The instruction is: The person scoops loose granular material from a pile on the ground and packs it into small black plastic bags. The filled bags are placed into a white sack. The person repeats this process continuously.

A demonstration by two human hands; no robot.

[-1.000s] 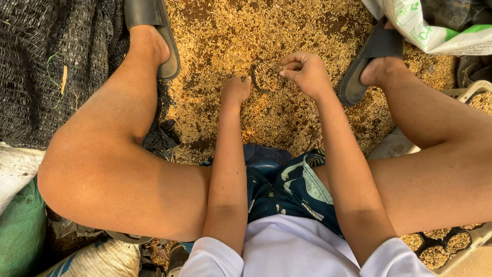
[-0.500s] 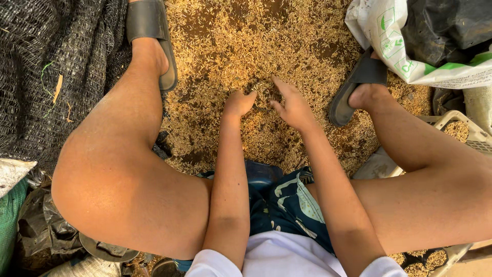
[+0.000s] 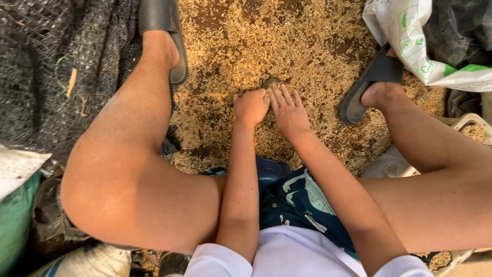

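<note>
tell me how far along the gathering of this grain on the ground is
Done: little shows; bare dark patches sit in the husk layer. In hand: the left hand is curled into the grain, the right hand lies flat beside it, both by a small dark object. Left: grain covers most of the ground between the sandals.

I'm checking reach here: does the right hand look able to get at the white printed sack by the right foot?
Probably yes. The right hand lies flat on the husk-strewn ground, and only loose husks and the right sandal lie between it and the white sack, though it would be a stretch.
</note>
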